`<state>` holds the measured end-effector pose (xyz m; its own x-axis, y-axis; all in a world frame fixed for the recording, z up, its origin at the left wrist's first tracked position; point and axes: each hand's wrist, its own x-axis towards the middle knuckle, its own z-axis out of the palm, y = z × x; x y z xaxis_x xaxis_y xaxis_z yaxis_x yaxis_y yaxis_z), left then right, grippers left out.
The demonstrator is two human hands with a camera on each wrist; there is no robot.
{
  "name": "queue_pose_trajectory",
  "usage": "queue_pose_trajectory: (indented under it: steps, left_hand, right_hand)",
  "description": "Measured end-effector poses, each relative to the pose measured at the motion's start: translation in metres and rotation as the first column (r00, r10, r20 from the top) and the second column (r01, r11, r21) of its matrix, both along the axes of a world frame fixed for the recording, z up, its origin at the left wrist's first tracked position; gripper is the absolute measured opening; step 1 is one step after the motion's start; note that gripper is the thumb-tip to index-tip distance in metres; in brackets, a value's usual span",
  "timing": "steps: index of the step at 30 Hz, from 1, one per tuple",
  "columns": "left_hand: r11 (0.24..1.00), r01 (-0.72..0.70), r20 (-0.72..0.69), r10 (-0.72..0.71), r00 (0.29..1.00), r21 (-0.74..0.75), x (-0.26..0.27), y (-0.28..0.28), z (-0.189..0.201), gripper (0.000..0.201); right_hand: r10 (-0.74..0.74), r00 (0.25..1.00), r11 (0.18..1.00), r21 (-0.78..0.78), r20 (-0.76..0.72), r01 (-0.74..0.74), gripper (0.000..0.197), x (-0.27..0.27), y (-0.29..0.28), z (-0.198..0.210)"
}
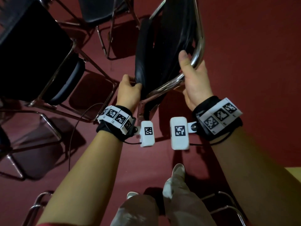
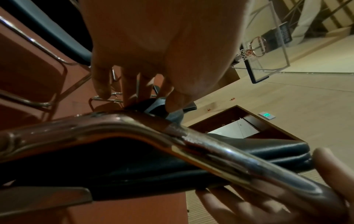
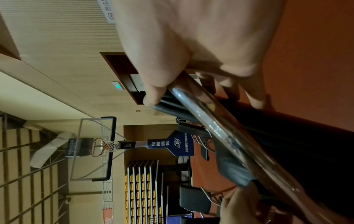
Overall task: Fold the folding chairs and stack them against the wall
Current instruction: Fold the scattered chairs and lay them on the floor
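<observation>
Left hand (image 1: pixel 129 90) grip pinches black seat (image 1: pixel 146 59) edge. Right hand (image 1: pixel 193 80) grip wraps shiny frame (image 1: pixel 197 51) (chair folded flat). Red floor (image 1: pixel 252 62).

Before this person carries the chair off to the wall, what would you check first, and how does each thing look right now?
1. Right hand grips the chrome frame: ok.
2. Left hand holds the black cushion edge: ok.
3. Held chair fully folded flat: looks nearly closed, cannot tell for sure.
4. Fingers clear of closing parts: cannot tell; the thumb lies against cushion and tube.
5. Path clear: not ok, open chairs stand close on the left.
6. Black cable hangs loose from the left wrist: could snag.
</observation>
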<state>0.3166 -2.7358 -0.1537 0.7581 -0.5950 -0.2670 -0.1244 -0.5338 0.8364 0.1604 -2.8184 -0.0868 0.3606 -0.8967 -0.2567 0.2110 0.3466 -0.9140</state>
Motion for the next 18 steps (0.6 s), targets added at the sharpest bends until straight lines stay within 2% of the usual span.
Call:
queue_pose_trajectory:
  steps: [2, 3, 6, 7, 9, 11, 12, 14, 15, 18]
  left_hand:
    - [1.0, 0.005, -0.029, -0.006, 1.0, -0.029, -0.004, -0.002, -0.001, 0.012]
    - [0.999, 0.01, -0.063, -0.013, 0.998, -0.053, -0.007, -0.002, -0.002, 0.013]
    - [0.991, -0.059, -0.307, 0.019, 0.951, -0.121, -0.013, 0.0, -0.01, 0.013]
    - [0.987, -0.108, -0.429, 0.047, 0.902, -0.12, -0.014, 0.001, -0.015, 0.012]
    - [0.979, -0.203, -0.63, 0.145, 0.763, -0.02, -0.012, 0.004, -0.035, 0.025]
    - [0.955, -0.243, -0.699, 0.291, 0.653, 0.171, -0.017, 0.012, -0.055, 0.025]
    - [0.941, -0.265, -0.741, 0.329, 0.585, 0.209, -0.025, 0.014, -0.059, 0.022]
    - [0.927, -0.326, -0.871, 0.307, 0.383, 0.183, -0.045, 0.017, -0.071, 0.023]
    - [0.931, -0.327, -0.91, 0.269, 0.314, 0.163, -0.056, 0.015, -0.069, 0.023]
    - [0.931, -0.319, -0.93, 0.264, 0.255, 0.177, -0.073, 0.007, -0.074, 0.032]
  right_hand:
    - [-0.013, 1.0, 0.999, -0.04, -0.025, 0.012, 0.042, -0.003, -0.003, -0.002]
    - [-0.035, 0.999, 0.998, -0.05, -0.04, 0.033, 0.037, -0.006, -0.005, -0.005]
    - [-0.119, 0.991, 0.992, -0.047, -0.067, 0.116, 0.042, -0.018, -0.013, -0.012]
    - [-0.14, 0.987, 0.99, -0.044, -0.073, 0.137, 0.044, -0.021, -0.015, -0.015]
    - [-0.168, 0.982, 0.985, -0.042, -0.088, 0.165, 0.045, -0.029, -0.024, -0.021]
    - [-0.173, 0.98, 0.985, -0.041, -0.096, 0.17, 0.046, -0.038, -0.032, -0.025]
    - [-0.174, 0.98, 0.984, -0.037, -0.097, 0.172, 0.048, -0.042, -0.036, -0.027]
    - [-0.19, 0.977, 0.982, -0.017, -0.098, 0.189, 0.051, -0.051, -0.044, -0.032]
    - [-0.197, 0.976, 0.98, -0.001, -0.093, 0.198, 0.053, -0.056, -0.048, -0.035]
    - [-0.202, 0.978, 0.976, 0.069, -0.055, 0.205, 0.058, -0.076, -0.058, -0.044]
